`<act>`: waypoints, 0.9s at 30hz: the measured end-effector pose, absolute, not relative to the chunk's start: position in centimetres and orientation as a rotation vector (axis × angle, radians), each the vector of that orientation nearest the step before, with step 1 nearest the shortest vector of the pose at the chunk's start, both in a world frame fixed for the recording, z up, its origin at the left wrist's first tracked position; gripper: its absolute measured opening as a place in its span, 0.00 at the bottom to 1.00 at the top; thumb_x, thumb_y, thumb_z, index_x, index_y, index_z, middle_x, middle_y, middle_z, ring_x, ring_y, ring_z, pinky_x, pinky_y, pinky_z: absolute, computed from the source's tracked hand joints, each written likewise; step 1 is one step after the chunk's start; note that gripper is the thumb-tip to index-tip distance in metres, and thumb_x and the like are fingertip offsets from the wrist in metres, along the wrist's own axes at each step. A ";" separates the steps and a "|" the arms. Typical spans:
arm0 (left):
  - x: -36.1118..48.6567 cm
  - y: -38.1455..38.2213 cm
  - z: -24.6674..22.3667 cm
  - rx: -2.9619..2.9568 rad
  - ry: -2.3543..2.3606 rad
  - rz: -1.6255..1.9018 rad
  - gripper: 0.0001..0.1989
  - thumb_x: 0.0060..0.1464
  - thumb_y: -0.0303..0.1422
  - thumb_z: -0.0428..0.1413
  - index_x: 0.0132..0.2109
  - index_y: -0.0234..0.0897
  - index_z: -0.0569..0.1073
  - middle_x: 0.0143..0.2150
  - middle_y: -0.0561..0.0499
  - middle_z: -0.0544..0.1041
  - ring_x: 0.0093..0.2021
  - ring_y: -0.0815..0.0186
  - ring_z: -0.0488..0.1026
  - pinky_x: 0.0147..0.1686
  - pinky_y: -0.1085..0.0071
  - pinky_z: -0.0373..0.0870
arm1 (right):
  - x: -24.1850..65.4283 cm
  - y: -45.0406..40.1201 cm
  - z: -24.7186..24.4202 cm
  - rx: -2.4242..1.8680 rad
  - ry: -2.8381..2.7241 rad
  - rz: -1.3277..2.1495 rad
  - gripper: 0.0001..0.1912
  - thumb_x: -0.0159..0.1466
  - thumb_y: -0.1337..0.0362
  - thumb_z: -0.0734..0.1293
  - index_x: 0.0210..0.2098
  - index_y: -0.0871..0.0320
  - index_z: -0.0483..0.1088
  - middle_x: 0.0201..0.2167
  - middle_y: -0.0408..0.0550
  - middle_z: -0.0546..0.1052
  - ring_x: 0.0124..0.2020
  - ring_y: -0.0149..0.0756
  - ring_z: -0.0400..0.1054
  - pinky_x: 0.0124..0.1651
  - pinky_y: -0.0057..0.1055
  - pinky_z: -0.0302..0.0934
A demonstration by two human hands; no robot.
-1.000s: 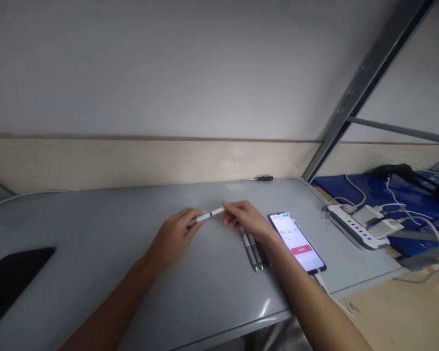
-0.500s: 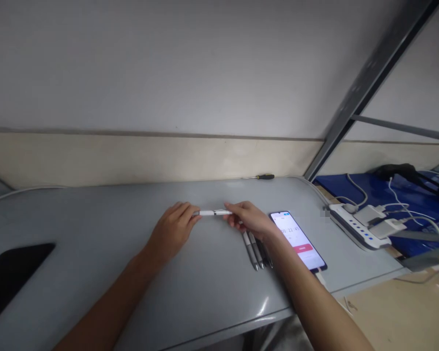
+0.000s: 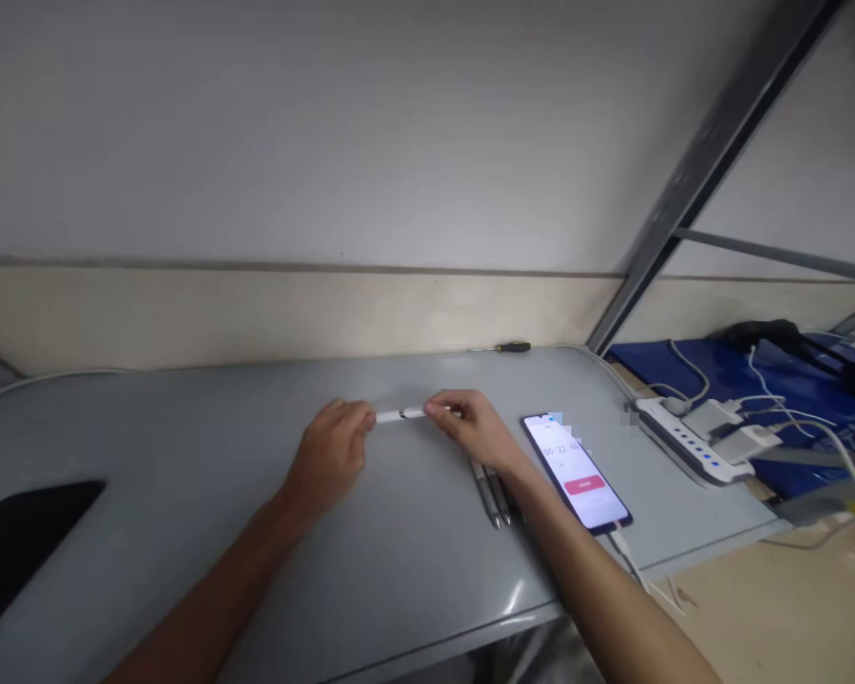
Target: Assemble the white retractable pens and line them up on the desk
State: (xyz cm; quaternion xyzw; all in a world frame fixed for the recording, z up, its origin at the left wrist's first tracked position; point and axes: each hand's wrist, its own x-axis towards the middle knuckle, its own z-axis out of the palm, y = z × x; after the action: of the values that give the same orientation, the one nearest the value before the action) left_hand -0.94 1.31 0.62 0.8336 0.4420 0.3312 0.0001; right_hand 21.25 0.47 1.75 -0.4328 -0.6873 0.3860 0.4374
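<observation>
A white pen [image 3: 389, 417] with a dark band round its middle lies level between my two hands, over the grey desk [image 3: 399, 541]. My left hand [image 3: 333, 445] is closed on its left end, the fingers covering the tip. At its right end my right hand [image 3: 470, 425] pinches the barrel between thumb and fingers. Several white-and-grey pens [image 3: 489, 494] lie side by side just below my right wrist, which partly hides them.
A phone [image 3: 577, 472] showing a running timer lies right of my right forearm, on a cable. Beyond it is a power strip [image 3: 691, 442] with chargers. A screwdriver [image 3: 513, 348] rests by the wall. A black flat object [image 3: 35, 541] sits at left.
Both hands have shifted slightly left with the pen. My left hand has rolled over its end, and the right-hand grip has moved further along the barrel. The view has tilted a little.
</observation>
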 end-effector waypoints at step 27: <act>-0.7 1.6 0.1 2.616 1.347 0.829 0.15 0.65 0.37 0.41 0.38 0.39 0.70 0.32 0.50 0.74 0.35 0.61 0.68 0.39 0.65 0.63 | 21.6 1.2 1.1 -1.224 -1.619 1.084 0.13 0.61 0.57 0.65 0.27 0.61 0.71 0.23 0.43 0.69 0.26 0.30 0.61 0.32 0.28 0.55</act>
State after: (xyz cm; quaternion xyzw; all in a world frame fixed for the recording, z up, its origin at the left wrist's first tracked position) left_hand -0.74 1.64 0.09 0.8550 0.4403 0.2709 0.0425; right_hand 21.57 1.21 1.10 -0.4858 -0.6422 0.4301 0.4081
